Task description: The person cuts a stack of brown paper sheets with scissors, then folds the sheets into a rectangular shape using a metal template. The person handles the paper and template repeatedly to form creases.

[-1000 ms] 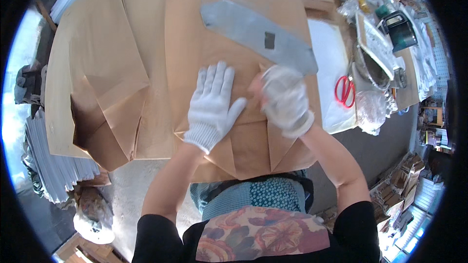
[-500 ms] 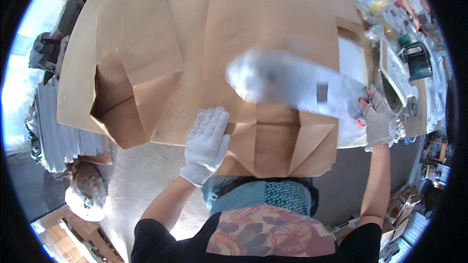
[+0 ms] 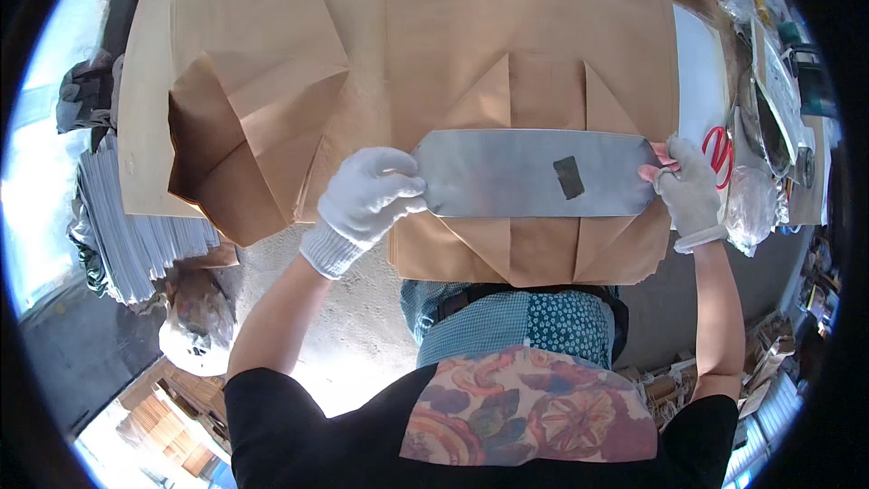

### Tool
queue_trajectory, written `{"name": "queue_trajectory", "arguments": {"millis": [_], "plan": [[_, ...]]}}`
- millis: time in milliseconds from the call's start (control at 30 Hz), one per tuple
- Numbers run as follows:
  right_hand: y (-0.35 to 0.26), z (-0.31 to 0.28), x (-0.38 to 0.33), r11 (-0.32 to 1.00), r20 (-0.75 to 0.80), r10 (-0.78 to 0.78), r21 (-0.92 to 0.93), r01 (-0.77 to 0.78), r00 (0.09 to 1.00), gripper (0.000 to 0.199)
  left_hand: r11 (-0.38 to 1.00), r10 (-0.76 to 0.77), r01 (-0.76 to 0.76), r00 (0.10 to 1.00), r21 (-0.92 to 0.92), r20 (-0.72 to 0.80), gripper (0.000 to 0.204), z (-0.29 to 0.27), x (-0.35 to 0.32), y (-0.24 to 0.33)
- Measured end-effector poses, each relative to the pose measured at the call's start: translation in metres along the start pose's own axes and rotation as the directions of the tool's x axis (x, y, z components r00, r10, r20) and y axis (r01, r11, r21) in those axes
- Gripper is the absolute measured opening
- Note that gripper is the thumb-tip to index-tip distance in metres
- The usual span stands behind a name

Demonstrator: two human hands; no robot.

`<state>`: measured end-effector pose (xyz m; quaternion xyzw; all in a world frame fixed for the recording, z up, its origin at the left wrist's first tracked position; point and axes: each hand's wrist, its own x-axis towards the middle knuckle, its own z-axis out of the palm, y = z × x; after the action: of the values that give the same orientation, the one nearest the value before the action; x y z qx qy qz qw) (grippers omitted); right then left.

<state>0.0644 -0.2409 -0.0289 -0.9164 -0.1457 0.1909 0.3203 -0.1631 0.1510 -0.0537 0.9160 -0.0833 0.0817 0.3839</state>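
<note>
A grey metal plate (image 3: 534, 174) is pinched at both ends by the gloved left hand (image 3: 369, 199) and right hand (image 3: 690, 190), held level across the folded paper bag (image 3: 543, 91).

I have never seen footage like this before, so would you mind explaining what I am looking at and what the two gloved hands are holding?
This is one round fisheye picture from a camera worn on a person's head, looking down, so straight edges bend near the rim. There is no machine, only the person's own arms coming up from below. Both hands wear white gloves. The left hand and the right hand grip opposite ends of a flat grey metal plate, held level over a folded brown paper bag on the table. Another brown bag lies to the left, and red-handled scissors to the right.
</note>
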Motion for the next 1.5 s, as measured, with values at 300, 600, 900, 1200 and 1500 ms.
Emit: {"name": "queue_trajectory", "arguments": {"millis": [300, 600, 900, 1200, 1500], "plan": [[-0.053, -0.010, 0.027, 0.584, 0.256, -0.406, -0.665, 0.464, 0.877, 0.033, 0.908, -0.003, -0.078, 0.981, 0.411, 0.194, 0.040, 0.019, 0.023, 0.070], [-0.035, -0.025, 0.010, 0.964, 0.439, -0.120, -0.164, 0.211, 0.890, 0.042, 0.966, 0.009, -0.054, 0.985, 0.253, 0.175, 0.027, 0.051, 0.048, 0.066], [-0.025, -0.008, -0.013, 0.753, 0.304, -0.427, -0.403, 0.521, 0.852, 0.051, 0.927, -0.349, 0.350, 0.937, 0.135, -0.030, 0.036, 0.067, 0.042, 0.077], [-0.036, 0.005, 0.012, 0.717, 0.176, -0.452, -0.512, 0.473, 0.875, 0.092, 0.782, -0.535, 0.550, 0.834, 0.292, -0.137, 0.094, 0.040, 0.100, 0.062], [-0.024, 0.007, 0.010, 0.792, 0.196, -0.353, -0.457, 0.404, 0.915, 0.097, 0.883, -0.459, 0.467, 0.881, 0.055, -0.110, 0.030, 0.056, 0.103, 0.057]]}}
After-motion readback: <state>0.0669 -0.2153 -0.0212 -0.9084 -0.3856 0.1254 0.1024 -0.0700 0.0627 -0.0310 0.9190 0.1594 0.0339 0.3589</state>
